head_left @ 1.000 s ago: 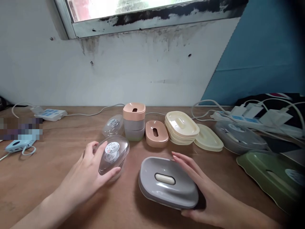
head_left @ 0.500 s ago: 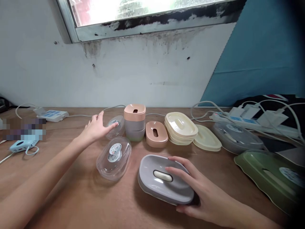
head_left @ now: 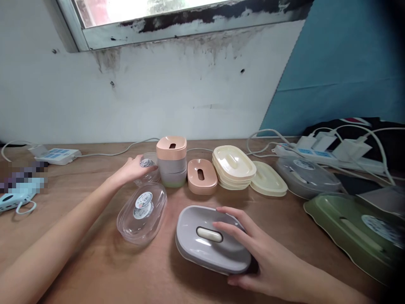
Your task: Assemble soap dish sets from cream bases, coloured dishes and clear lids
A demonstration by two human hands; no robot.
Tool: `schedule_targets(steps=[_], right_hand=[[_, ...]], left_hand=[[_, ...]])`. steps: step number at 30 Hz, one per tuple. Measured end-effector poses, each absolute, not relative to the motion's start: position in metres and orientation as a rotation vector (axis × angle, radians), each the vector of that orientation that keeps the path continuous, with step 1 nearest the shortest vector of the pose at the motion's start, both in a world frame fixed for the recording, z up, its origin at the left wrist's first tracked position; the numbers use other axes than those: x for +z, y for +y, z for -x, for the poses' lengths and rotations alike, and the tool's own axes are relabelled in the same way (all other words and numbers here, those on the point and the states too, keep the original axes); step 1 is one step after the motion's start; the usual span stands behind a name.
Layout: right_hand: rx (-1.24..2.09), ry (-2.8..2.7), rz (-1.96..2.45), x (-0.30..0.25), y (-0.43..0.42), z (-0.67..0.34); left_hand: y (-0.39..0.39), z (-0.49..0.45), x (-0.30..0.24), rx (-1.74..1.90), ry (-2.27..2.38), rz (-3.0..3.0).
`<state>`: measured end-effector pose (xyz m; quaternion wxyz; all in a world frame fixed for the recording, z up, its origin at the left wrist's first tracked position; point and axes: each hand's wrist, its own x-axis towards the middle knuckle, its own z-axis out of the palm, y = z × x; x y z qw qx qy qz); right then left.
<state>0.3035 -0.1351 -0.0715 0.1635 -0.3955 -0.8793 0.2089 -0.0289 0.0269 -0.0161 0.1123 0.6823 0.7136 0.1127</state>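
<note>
My right hand (head_left: 253, 245) grips the near right side of a grey oval box (head_left: 190, 226), its fingers over the top and the thumb at the front edge. A pale bar lies in the slot on its lid. At the back left, my left hand (head_left: 134, 169) is closed about a clear plastic lid (head_left: 148, 179) with a round label, thumb across its top; some fingertips are hidden. Nearer me lies another clear lid, or a nested stack of them (head_left: 142, 226), also labelled. Beside the left hand stands a stack of grey and peach slotted pieces (head_left: 172, 164).
A single peach slotted piece (head_left: 202, 188) and a pile of cream trays (head_left: 234, 162) stand mid-table, with one cream tray (head_left: 272, 179) alongside. Covered grey (head_left: 303, 181) and green (head_left: 348, 223) boxes are at right. Power strips (head_left: 319, 156) and cables line the back.
My left hand has lowered and its fingers have closed on the back clear lid. My right hand keeps its hold on the grey box. The whole view has shifted slightly.
</note>
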Motion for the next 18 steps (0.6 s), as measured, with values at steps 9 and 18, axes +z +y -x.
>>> schedule_targets(steps=[9, 18], right_hand=[[0.508, -2.487, 1.010, -0.068, -0.135, -0.301], [0.305, -2.312, 0.873, -0.078, -0.130, -0.306]], left_hand=[[-0.011, 0.008, 0.003, 0.838, 2.228, -2.025], [-0.090, -0.060, -0.005, 0.194, 0.616, -2.895]])
